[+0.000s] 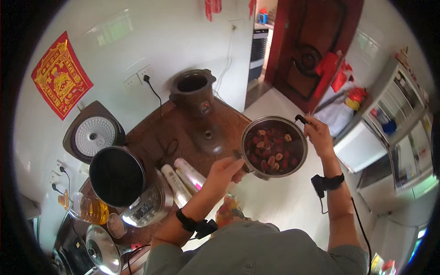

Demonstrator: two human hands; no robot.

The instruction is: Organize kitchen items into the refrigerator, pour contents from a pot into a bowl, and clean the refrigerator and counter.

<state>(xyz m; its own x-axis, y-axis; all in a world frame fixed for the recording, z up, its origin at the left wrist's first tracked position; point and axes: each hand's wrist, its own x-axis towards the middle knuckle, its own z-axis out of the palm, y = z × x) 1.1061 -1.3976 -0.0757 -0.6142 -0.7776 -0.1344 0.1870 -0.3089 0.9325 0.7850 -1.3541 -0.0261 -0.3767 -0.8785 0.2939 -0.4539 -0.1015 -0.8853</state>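
Note:
Between my hands I hold a steel pot [244, 132] off the counter, above the floor at the counter's right end. Dark liquid with red dates [279, 147] and pale slices [271, 161] fills part of it. My left hand [227, 170] grips the handle on its left side. The black handle on the far right is in my right hand [318, 134]. To the left of the pot, a glass lid [209, 137] with a knob lies on the brown counter [147, 127]. Behind that lid stands a dark brown electric cooker [192, 98] with its top uncovered.
A rice cooker [149, 202] stands at left with its lid [94, 134] raised and its dark inner pot [117, 177] showing. Rolls of wrap [184, 180], an oil jug [91, 209] and a steel lid [103, 249] share the counter. A dark red door [316, 44] stands ajar beyond; a cabinet [395, 127] is at right.

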